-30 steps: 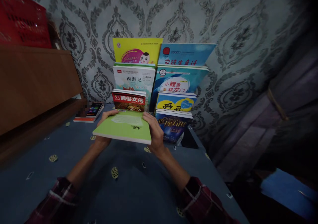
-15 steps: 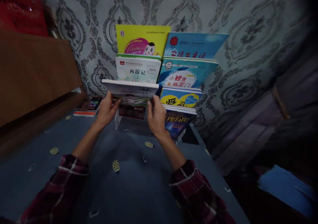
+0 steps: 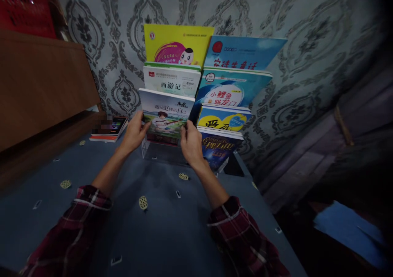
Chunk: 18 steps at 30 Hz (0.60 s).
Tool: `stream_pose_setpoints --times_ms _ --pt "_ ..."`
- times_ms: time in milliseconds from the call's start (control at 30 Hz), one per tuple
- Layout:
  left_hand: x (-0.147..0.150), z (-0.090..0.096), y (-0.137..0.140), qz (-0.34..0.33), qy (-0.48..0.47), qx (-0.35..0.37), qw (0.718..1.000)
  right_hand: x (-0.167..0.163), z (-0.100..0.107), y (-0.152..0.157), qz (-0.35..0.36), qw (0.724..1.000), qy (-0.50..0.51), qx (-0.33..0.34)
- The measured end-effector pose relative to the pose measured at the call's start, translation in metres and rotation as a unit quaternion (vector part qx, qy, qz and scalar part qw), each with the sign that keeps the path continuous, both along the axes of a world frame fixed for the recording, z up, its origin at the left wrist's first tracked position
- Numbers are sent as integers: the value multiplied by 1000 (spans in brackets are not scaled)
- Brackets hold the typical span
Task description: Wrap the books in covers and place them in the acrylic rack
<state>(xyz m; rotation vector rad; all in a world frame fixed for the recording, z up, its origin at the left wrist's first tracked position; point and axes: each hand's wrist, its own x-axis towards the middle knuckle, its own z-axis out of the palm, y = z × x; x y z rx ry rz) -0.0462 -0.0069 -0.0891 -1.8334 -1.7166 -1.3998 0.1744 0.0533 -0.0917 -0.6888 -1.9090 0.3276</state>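
Between my two hands is a book point(image 3: 167, 111) with a landscape and a seated figure on its cover, held by its side edges. My left hand point(image 3: 135, 132) grips its left edge, thumb on the front. My right hand point(image 3: 191, 142) pinches the lower right edge. The book leans back, in the left column of a tiered clear book rack point(image 3: 162, 155). Behind it stand a white book point(image 3: 172, 80) and a yellow book point(image 3: 179, 43). Close to my right hand, the right column holds a dark blue book point(image 3: 219, 148), with a blue-and-yellow book point(image 3: 224, 119) behind it.
A teal book point(image 3: 235, 88) and a blue book point(image 3: 245, 51) fill the rack's upper right tiers. Several books point(image 3: 107, 131) lie stacked at the left beside a wooden cabinet point(image 3: 46, 92). A patterned cloth point(image 3: 162, 236) covers the table. Papered wall stands behind.
The book in my hands has tilted back, so its cover now faces me more fully. Its top edge has come up off the nearly flat pose. Both hands keep their hold.
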Motion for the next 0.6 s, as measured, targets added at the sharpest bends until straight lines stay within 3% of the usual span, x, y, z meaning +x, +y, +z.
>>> stream_pose_setpoints --times_ms 333,600 --pt "-2 3 2 65 62 -73 993 -11 -17 0 -30 999 -32 -18" --pt "19 9 -3 161 68 -158 972 -13 -24 1 -48 996 -61 -48"
